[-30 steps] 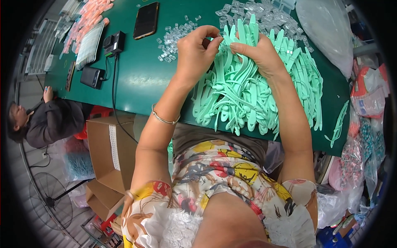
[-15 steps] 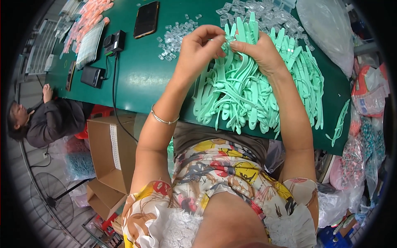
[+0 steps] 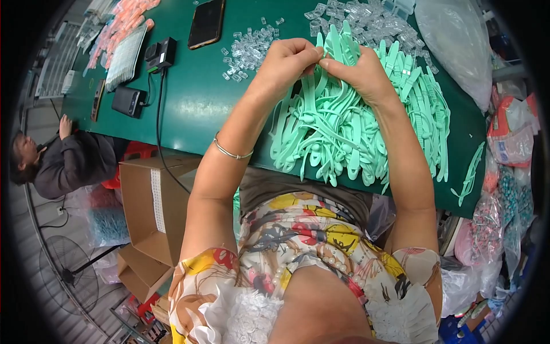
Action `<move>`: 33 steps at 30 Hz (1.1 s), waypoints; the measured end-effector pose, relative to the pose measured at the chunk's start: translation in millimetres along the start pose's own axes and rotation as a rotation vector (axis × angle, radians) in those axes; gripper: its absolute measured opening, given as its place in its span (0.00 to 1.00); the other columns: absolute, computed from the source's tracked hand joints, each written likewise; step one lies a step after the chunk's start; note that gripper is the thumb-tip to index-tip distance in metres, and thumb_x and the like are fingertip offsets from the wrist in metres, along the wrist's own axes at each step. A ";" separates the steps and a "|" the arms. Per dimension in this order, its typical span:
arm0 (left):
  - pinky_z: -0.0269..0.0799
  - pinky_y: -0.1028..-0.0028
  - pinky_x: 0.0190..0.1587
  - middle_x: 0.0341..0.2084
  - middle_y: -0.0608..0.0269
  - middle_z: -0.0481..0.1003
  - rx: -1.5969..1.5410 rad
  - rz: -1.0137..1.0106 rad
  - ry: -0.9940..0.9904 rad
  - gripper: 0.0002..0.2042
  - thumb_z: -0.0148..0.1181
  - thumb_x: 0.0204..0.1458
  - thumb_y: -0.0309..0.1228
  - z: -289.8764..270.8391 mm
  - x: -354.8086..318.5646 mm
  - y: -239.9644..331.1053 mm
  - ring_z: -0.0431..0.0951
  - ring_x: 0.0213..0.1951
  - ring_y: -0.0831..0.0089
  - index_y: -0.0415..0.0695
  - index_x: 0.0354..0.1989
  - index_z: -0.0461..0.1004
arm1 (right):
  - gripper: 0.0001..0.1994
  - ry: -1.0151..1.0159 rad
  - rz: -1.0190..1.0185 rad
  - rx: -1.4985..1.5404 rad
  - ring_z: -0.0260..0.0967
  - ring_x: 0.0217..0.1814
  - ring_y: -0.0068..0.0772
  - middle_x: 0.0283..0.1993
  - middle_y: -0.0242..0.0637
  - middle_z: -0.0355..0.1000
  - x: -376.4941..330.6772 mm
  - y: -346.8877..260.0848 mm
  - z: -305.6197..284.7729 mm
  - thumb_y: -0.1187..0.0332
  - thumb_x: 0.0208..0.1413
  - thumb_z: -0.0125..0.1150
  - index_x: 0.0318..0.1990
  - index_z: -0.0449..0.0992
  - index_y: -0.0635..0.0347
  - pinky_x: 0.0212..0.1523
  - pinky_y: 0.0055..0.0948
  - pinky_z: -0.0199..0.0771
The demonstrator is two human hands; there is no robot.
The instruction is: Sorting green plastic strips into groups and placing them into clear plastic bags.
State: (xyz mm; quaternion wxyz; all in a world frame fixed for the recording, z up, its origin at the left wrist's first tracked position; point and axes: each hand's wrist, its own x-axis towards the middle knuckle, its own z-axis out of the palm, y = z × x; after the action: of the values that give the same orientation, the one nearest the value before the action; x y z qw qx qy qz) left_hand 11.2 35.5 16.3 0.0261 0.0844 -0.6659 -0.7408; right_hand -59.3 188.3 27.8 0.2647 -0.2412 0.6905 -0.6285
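A heap of mint-green plastic straps (image 3: 338, 137) with ridged ends lies in front of me on the table, some hanging past its near edge. At the far side of the heap, my right hand (image 3: 366, 75) is closed around several upright straps, its thumb on top. My left hand (image 3: 286, 62) pinches thumb against forefinger right beside the right thumb, against the strap ends. Whatever is in that pinch is too small and covered to make out. Small clear plastic clips (image 3: 252, 50) lie scattered just beyond the left hand.
More clear clips (image 3: 366, 20) are heaped behind the straps. A phone (image 3: 205, 24), a black device (image 3: 160, 54) with a cable and a power bank (image 3: 129, 101) lie to the left. A plastic bag (image 3: 452, 46) stands at right. Another person (image 3: 74, 160) sits at the left edge.
My left hand has moved slightly right, and its fingers have drawn together against the right thumb. The right hand stays closed on the straps in nearly the same place.
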 end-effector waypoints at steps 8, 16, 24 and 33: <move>0.48 0.85 0.18 0.15 0.72 0.66 -0.064 0.152 0.157 0.10 0.56 0.50 0.35 -8.0 5.7 -1.0 0.58 0.17 0.88 0.41 0.23 0.71 | 0.13 0.022 0.006 0.018 0.66 0.28 0.18 0.28 0.31 0.72 0.8 4.6 -1.7 0.67 0.42 0.66 0.33 0.74 0.64 0.30 0.20 0.66; 0.53 0.84 0.20 0.15 0.73 0.66 0.232 0.139 0.210 0.11 0.57 0.50 0.36 -19.2 19.1 -9.4 0.60 0.18 0.87 0.39 0.25 0.72 | 0.10 0.009 0.018 0.138 0.65 0.28 0.18 0.25 0.30 0.69 -1.5 0.2 -2.4 0.65 0.45 0.65 0.31 0.73 0.61 0.31 0.20 0.64; 0.64 0.84 0.31 0.24 0.69 0.71 0.077 0.371 0.070 0.10 0.60 0.48 0.30 12.2 16.2 14.9 0.67 0.27 0.84 0.38 0.35 0.74 | 0.12 0.007 -0.037 0.022 0.63 0.26 0.18 0.25 0.29 0.69 0.6 1.8 1.5 0.64 0.46 0.65 0.33 0.73 0.62 0.30 0.20 0.63; 0.53 0.84 0.22 0.19 0.72 0.69 -0.152 0.101 0.150 0.08 0.59 0.48 0.30 -9.6 6.8 -1.1 0.60 0.20 0.86 0.38 0.32 0.75 | 0.12 0.004 0.006 -0.019 0.62 0.24 0.17 0.21 0.27 0.68 0.7 2.5 -4.2 0.60 0.47 0.62 0.30 0.73 0.61 0.25 0.19 0.62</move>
State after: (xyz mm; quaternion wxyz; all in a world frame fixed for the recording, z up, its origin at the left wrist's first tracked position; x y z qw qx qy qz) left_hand 6.1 25.1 13.7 0.1195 0.1035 -0.6073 -0.7786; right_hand -62.6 191.1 25.6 0.2628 -0.2402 0.6977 -0.6216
